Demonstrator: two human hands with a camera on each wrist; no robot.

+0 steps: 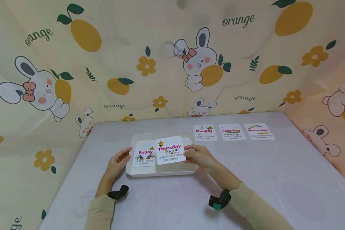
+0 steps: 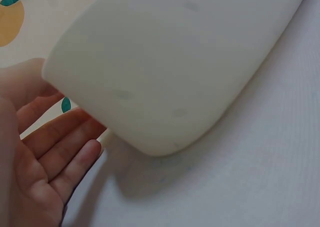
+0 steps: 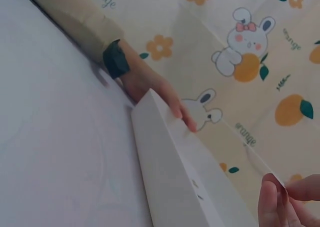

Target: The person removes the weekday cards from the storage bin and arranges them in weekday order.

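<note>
1. Watching through the head camera, I log the right hand (image 1: 202,157) pinching the Thursday card (image 1: 170,150) by its right edge, above the white tray (image 1: 161,175). It overlaps the Friday card (image 1: 144,157), which lies inside the tray. The left hand (image 1: 116,165) is at the tray's left rim. Monday card (image 1: 205,133), Tuesday card (image 1: 232,132) and Wednesday card (image 1: 259,131) lie in a row on the table (image 1: 166,204), beyond the tray, rightward.
2. Left wrist: I see fingers loosely extended at the tray's edge, not clenched.
3. Right wrist: thumb and fingers grip the raised card, seen nearly edge-on.
</note>
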